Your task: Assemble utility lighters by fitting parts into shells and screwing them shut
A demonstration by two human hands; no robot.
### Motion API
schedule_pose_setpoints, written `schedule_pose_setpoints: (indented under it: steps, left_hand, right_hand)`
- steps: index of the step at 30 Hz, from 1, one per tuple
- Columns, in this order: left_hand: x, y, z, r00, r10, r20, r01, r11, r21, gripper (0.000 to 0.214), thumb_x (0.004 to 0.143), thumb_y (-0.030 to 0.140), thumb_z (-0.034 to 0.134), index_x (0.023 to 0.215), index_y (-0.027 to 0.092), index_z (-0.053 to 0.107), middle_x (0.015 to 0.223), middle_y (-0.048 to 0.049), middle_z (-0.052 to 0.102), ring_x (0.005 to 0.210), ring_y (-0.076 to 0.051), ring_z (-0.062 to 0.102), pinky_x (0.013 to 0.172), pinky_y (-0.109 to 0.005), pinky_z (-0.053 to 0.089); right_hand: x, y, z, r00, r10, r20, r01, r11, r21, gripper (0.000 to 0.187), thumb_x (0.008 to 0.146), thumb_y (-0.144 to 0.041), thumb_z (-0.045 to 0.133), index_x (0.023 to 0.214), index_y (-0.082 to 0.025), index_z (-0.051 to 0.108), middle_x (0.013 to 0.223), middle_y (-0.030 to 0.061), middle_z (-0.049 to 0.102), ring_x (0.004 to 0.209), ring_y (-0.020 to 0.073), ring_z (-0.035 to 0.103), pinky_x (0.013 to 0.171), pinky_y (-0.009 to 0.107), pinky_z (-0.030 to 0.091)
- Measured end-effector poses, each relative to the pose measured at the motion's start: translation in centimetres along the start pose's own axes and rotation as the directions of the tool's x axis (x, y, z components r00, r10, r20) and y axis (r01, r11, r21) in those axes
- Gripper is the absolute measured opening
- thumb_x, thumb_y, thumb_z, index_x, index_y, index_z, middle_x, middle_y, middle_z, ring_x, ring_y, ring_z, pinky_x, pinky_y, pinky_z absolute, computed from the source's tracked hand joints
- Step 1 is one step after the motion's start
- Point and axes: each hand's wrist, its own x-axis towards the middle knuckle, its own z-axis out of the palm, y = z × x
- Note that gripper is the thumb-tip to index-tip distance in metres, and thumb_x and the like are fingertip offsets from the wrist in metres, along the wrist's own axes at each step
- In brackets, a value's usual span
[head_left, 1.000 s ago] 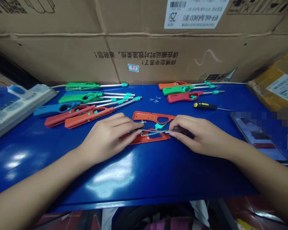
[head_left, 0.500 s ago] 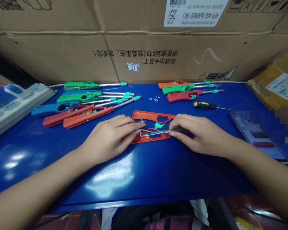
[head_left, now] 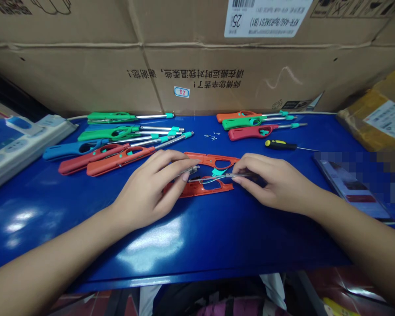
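Observation:
Two orange lighter shell halves lie open on the blue table: the near half and the far half. My left hand pinches a small metal part at the left end of a thin wire above the near half. My right hand is closed on a thin metal tube at the wire's right end. A small teal trigger piece lies between the halves.
Several assembled long lighters in green, blue and red lie at the back left, three more at the back right. A yellow-black screwdriver lies beside them. Cardboard boxes wall the back. A power strip sits left, a phone right.
My left hand has lifted and shifted slightly back, raising the small metal part off the near shell. My right hand has lifted the tube a little.

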Motion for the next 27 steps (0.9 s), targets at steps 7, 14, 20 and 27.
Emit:
schedule_pose_setpoints:
  steps: [7,14,20,27]
  left_hand:
    - [-0.2,0.5,0.5,0.999,0.045,-0.023,-0.045,0.999,-0.008,0.023,0.093,0.024,0.072,0.115,0.016,0.071,0.112,-0.0085,0.071,0.104,-0.022,0.063,0.093,-0.037,0.051]
    - [-0.3,0.4,1.2,0.998,0.015,0.064,-0.008,0.994,-0.108,0.014,0.095,0.022,0.069,0.108,0.019,0.073,0.100,-0.0036,0.075,0.094,-0.020,0.064,0.085,-0.036,0.052]
    - [-0.2,0.6,1.3,0.999,-0.008,0.053,0.019,0.979,-0.205,0.012,0.097,0.020,0.064,0.105,0.014,0.072,0.093,-0.0052,0.074,0.087,-0.016,0.066,0.079,-0.030,0.052]
    - [-0.4,1.0,1.4,0.995,-0.082,0.057,0.095,0.952,-0.292,0.020,0.093,0.018,0.069,0.113,0.016,0.070,0.092,-0.0019,0.070,0.083,-0.010,0.066,0.075,-0.020,0.052]
  right_hand:
    - [0.1,-0.9,0.7,1.000,0.018,-0.018,-0.016,0.990,0.142,0.006,0.099,-0.027,0.060,0.101,-0.022,0.062,0.093,-0.0004,0.066,0.077,0.0110,0.060,0.067,0.024,0.045]
    - [0.2,-1.5,1.3,1.000,0.026,0.002,-0.025,0.974,0.225,0.005,0.098,-0.025,0.060,0.102,-0.022,0.062,0.094,-0.0005,0.067,0.077,0.0100,0.059,0.066,0.023,0.045]
    - [0.4,-1.3,1.4,0.999,0.047,-0.014,-0.043,0.975,0.216,0.004,0.097,-0.025,0.062,0.099,-0.021,0.063,0.090,-0.0012,0.065,0.076,0.0098,0.058,0.066,0.022,0.045]
    - [0.3,-1.5,1.4,0.997,0.061,-0.036,-0.049,0.960,0.274,0.004,0.098,-0.024,0.062,0.100,-0.021,0.063,0.084,-0.0025,0.062,0.069,0.0082,0.054,0.059,0.021,0.042]
